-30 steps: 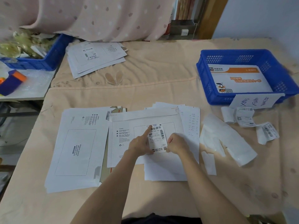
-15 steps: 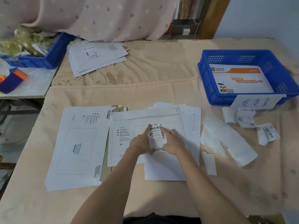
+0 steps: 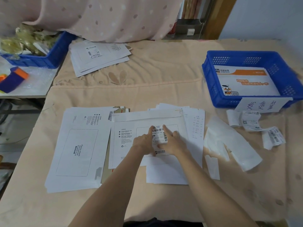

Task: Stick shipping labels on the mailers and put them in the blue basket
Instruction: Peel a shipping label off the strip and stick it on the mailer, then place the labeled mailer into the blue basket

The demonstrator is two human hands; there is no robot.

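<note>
A white mailer [image 3: 131, 128] lies flat in front of me on the table. A shipping label [image 3: 158, 135] with a barcode sits inside the mailer's printed frame. My left hand [image 3: 144, 141] presses on the label's left side with straight fingers. My right hand [image 3: 173, 141] presses on its right side, index finger stretched toward the label's top. The blue basket [image 3: 211, 89] stands at the right rear with an orange-and-white mailer [image 3: 246, 81] inside and a handwritten paper sign on its front.
A stack of white mailers [image 3: 78, 149] lies to the left. Peeled backing paper [image 3: 229, 145] and loose labels [image 3: 255, 126] lie to the right. More mailers [image 3: 98, 56] sit at the back, beside a second blue basket [image 3: 41, 58] of clutter.
My right hand has moved from the label's lower right edge up onto the label, fingers now stretched flat. My left hand stays at the label's left side.
</note>
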